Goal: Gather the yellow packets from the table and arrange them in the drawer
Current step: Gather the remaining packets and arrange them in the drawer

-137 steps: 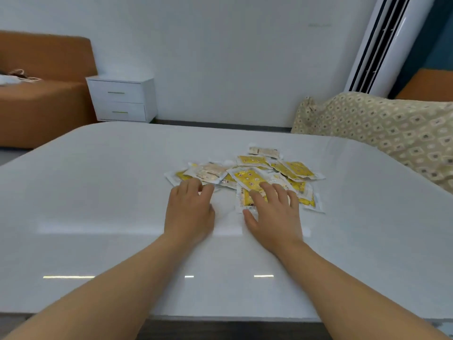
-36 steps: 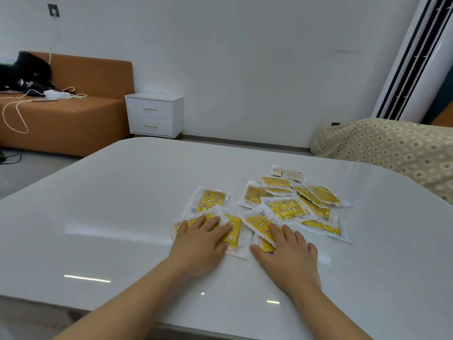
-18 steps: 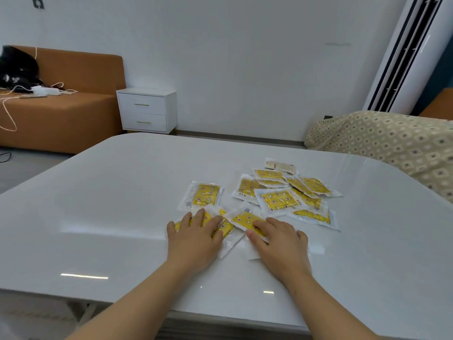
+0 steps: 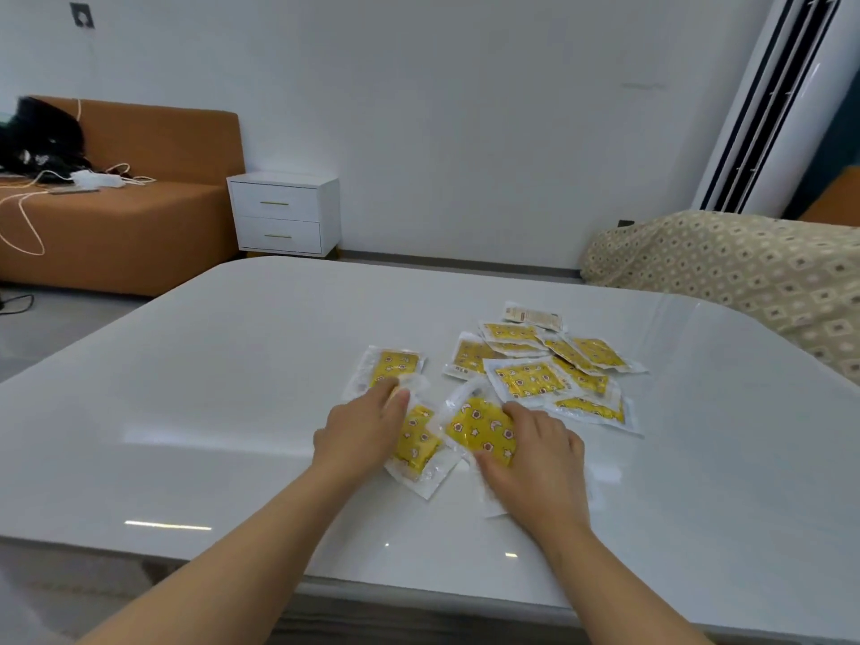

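Observation:
Several yellow packets (image 4: 530, 379) in clear wrappers lie in a loose heap right of the middle of the white table (image 4: 223, 393). One packet (image 4: 394, 364) lies apart to the left. My left hand (image 4: 363, 432) stands on its edge, fingers curled over the top of a tilted packet (image 4: 419, 446). Beside it, my right hand (image 4: 535, 453) grips another packet (image 4: 481, 428), fingers on its far edge and thumb at its near edge. A white nightstand (image 4: 284, 216) with two closed drawers stands by the far wall.
An orange sofa (image 4: 121, 221) with cables and a black item is at the far left. A patterned cushion or bed (image 4: 744, 277) lies beyond the table's right edge. A tall white air conditioner (image 4: 772, 95) stands in the right corner.
Both hands went from lying flat on the packets to curling round one each. The two nearest packets have been drawn together and tilted. The view moved slightly.

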`<action>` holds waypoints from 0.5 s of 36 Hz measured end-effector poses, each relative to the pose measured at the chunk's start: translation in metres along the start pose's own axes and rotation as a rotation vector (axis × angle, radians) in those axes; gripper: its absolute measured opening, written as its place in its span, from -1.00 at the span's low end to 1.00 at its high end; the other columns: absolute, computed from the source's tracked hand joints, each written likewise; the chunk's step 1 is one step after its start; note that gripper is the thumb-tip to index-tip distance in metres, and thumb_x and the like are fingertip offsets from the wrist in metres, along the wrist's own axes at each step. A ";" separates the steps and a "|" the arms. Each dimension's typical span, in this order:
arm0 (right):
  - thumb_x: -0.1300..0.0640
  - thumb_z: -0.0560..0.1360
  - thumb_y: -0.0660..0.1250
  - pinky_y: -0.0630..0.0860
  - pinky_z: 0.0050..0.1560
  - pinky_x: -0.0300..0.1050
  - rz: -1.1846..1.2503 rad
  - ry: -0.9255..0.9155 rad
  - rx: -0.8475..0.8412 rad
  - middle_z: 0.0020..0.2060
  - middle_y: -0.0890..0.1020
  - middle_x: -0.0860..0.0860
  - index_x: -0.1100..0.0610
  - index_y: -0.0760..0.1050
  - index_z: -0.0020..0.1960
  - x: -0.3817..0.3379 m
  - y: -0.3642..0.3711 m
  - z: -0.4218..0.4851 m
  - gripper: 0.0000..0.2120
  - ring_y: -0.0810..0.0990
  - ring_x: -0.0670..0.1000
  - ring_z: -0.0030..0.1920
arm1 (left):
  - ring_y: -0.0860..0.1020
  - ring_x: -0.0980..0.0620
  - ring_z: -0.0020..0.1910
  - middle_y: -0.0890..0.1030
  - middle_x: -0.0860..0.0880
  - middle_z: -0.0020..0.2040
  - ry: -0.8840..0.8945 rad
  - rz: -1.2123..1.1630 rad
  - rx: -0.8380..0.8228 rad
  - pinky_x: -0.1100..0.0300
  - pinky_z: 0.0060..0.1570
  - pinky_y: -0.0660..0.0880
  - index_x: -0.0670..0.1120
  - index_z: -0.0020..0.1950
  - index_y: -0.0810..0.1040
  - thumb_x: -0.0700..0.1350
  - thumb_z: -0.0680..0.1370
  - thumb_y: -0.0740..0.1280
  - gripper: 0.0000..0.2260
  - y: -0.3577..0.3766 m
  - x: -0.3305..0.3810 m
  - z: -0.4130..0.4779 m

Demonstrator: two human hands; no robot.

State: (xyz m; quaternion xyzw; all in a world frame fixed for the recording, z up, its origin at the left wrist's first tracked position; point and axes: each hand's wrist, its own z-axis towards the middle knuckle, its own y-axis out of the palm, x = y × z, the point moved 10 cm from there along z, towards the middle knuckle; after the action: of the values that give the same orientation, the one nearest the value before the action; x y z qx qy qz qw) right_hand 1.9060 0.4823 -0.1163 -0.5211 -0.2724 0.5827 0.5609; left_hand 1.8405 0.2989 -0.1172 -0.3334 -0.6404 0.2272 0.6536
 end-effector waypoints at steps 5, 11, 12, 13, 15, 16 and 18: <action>0.13 0.48 0.36 0.18 0.18 -0.15 0.250 0.048 0.191 0.10 0.59 0.04 0.10 0.46 0.29 0.008 -0.021 -0.010 -0.62 0.47 0.11 0.18 | 0.28 -0.08 0.36 0.37 0.04 0.38 -0.001 0.275 -0.108 0.04 0.25 0.23 0.23 0.37 0.33 0.09 0.63 0.01 -0.67 0.028 0.004 -0.003; -0.06 0.50 0.28 0.21 0.27 -0.07 0.228 0.417 0.056 0.19 0.53 -0.01 0.00 0.44 0.27 0.052 -0.016 -0.024 -0.63 0.38 0.05 0.28 | 0.22 -0.13 0.36 0.23 -0.06 0.39 -0.096 0.333 -0.104 -0.02 0.25 0.24 0.22 0.44 0.12 0.17 0.49 0.26 -0.44 0.023 -0.005 0.004; -0.12 0.48 0.29 0.22 0.27 -0.06 0.193 0.462 -0.007 0.22 0.49 -0.02 -0.01 0.46 0.25 0.057 -0.011 -0.025 -0.62 0.35 0.05 0.30 | 0.21 -0.15 0.37 0.22 -0.10 0.40 -0.118 0.331 -0.126 -0.03 0.27 0.25 0.17 0.49 0.03 0.17 0.48 0.28 -0.34 0.026 -0.006 0.007; -0.16 0.46 0.29 0.22 0.28 -0.05 0.182 0.488 -0.061 0.24 0.47 -0.03 -0.02 0.46 0.23 0.059 -0.008 -0.024 -0.60 0.33 0.05 0.32 | 0.22 -0.17 0.38 0.23 -0.13 0.40 -0.134 0.323 -0.148 -0.03 0.28 0.26 0.11 0.51 -0.04 0.15 0.47 0.31 -0.26 0.029 -0.007 0.010; -0.19 0.44 0.31 0.23 0.29 -0.03 0.194 0.502 -0.153 0.25 0.46 -0.03 -0.01 0.44 0.25 0.059 -0.002 -0.020 -0.54 0.33 0.04 0.33 | 0.29 -0.20 0.36 0.28 -0.17 0.39 -0.139 0.275 -0.180 -0.02 0.29 0.34 0.01 0.53 -0.12 0.10 0.46 0.37 -0.16 0.034 -0.007 0.015; -0.20 0.44 0.31 0.23 0.28 -0.03 0.197 0.500 -0.195 0.26 0.46 -0.02 0.01 0.40 0.28 0.057 0.000 -0.018 -0.51 0.34 0.05 0.34 | 0.32 -0.19 0.35 0.31 -0.18 0.39 -0.138 0.237 -0.187 0.00 0.27 0.36 -0.03 0.54 -0.12 0.07 0.45 0.39 -0.14 0.035 -0.006 0.016; -0.18 0.45 0.31 0.24 0.26 -0.01 0.204 0.493 -0.256 0.28 0.45 -0.01 0.02 0.31 0.36 0.054 0.003 -0.013 -0.44 0.32 0.06 0.35 | 0.36 -0.15 0.34 0.35 -0.16 0.37 -0.142 0.172 -0.192 0.09 0.21 0.38 -0.10 0.52 -0.05 0.02 0.44 0.43 -0.15 0.035 -0.004 0.016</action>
State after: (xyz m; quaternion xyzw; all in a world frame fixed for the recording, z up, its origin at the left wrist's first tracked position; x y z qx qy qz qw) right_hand 1.9263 0.5287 -0.1393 -0.7381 -0.1456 0.4528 0.4785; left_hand 1.8285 0.3219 -0.1461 -0.4312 -0.6729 0.2430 0.5498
